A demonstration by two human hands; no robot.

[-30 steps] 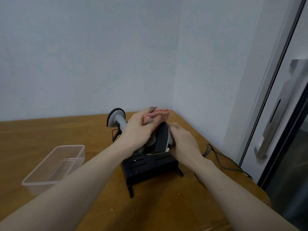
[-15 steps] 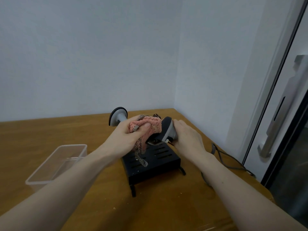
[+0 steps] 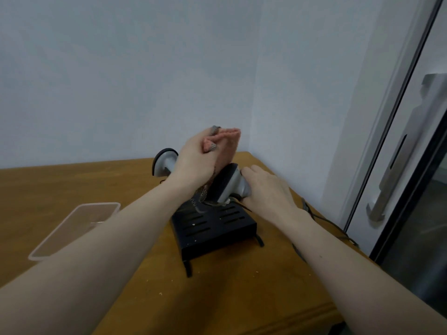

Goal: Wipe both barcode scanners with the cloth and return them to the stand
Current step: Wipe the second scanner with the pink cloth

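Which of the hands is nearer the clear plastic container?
Left. The left hand, gripping the pink cloth, is raised right of the container; the right hand is farther right, beyond the stand.

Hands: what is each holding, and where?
Left hand grips the bunched pink cloth against the scanner. Right hand holds that scanner by its grey body's right side.

Pretty dim, flat light with a bluish cast. Whole shot's soft. Door frame (image 3: pixel 396 117) bows at the right edge.
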